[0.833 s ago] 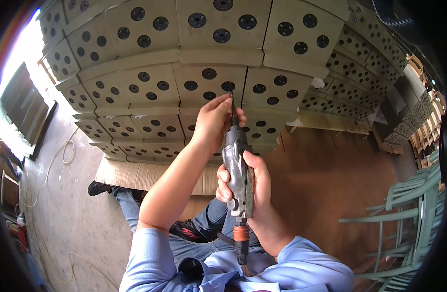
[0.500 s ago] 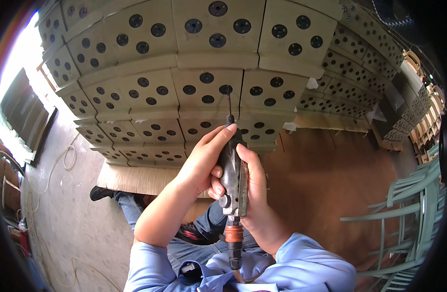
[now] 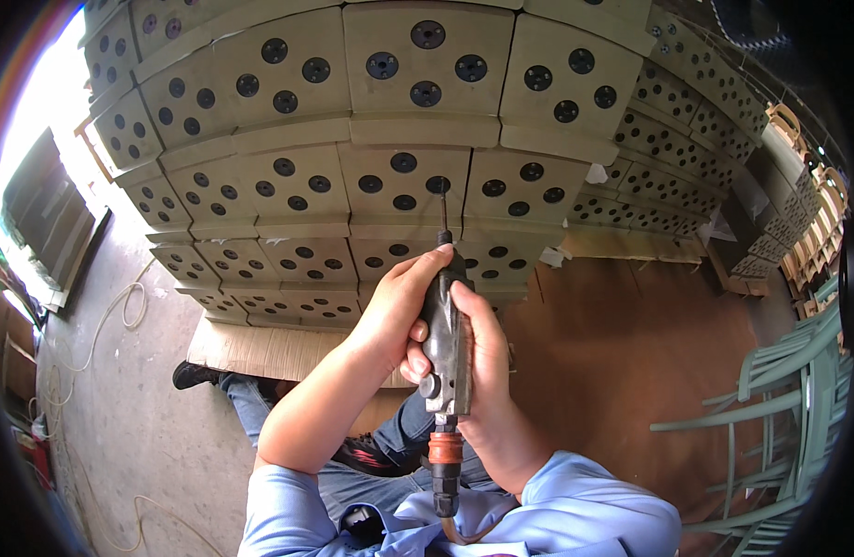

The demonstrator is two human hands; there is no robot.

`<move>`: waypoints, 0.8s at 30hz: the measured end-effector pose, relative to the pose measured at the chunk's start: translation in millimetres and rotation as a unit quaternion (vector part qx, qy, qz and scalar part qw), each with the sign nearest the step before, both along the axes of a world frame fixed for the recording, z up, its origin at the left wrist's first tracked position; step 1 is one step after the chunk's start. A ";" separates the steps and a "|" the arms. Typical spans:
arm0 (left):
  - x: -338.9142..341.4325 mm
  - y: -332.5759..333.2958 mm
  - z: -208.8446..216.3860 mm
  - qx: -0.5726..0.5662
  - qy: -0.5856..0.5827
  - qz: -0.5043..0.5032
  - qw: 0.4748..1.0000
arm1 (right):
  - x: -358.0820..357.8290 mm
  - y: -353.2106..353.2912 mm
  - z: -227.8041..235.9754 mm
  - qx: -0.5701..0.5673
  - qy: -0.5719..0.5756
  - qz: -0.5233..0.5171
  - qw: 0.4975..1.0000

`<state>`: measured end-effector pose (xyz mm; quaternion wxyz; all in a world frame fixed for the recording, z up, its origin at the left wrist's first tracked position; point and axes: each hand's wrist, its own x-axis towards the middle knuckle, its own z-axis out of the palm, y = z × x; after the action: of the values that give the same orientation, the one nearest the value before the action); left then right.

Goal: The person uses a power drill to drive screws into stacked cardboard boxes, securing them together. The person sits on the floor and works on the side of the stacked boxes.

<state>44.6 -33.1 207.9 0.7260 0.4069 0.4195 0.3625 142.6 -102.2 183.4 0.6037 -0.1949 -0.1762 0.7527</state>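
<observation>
Both my hands are wrapped round a dark pneumatic screwdriver (image 3: 447,348) pointing away from me, with an orange-collared hose coupling at its rear. My left hand (image 3: 397,306) grips near its nose, thumb stretched forward along it. My right hand (image 3: 487,348) is closed round the body from the right. The long thin bit (image 3: 443,206) ends at the right-hand black disc (image 3: 437,185) of a four-hole group on a brownish panel (image 3: 378,212). Whether the tip sits in a screw is too small to tell.
Stacked panels with black discs (image 3: 427,94) fill the space ahead, over a flat cardboard sheet (image 3: 250,351). Green metal chairs (image 3: 798,408) stand at the right, wooden frames (image 3: 808,232) beyond. A thin hose (image 3: 134,306) curls on the floor at left.
The panels sit slightly lower and farther right in view. Both hands keep their grip on the screwdriver, and its bit stays at the same disc.
</observation>
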 end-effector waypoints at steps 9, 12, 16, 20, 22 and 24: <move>6.5 8.6 -2.7 0.007 -0.001 0.008 1.000 | 3.5 10.0 0.9 -0.005 0.030 -0.014 0.999; 5.0 16.1 -8.0 0.012 -0.010 -0.005 1.000 | 3.2 13.0 -1.0 -0.018 0.023 -0.020 0.999; 6.1 21.7 -10.8 0.020 -0.011 -0.001 1.000 | 4.7 21.1 -6.6 -0.011 0.032 -0.013 0.999; 8.8 22.6 -6.4 -0.009 -0.026 0.007 1.000 | 6.3 24.2 -6.9 -0.002 0.036 -0.013 0.999; 8.4 23.2 -7.3 -0.018 -0.034 -0.004 0.999 | 6.8 24.7 -8.3 -0.003 0.031 -0.017 0.999; 8.6 25.2 -8.1 -0.023 -0.038 -0.004 0.999 | 7.0 27.2 -9.3 -0.006 0.036 -0.015 0.999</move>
<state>53.2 -7.8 199.8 0.7520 0.3775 0.3984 0.3651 149.6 -75.0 174.2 0.6197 -0.1735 -0.1473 0.7511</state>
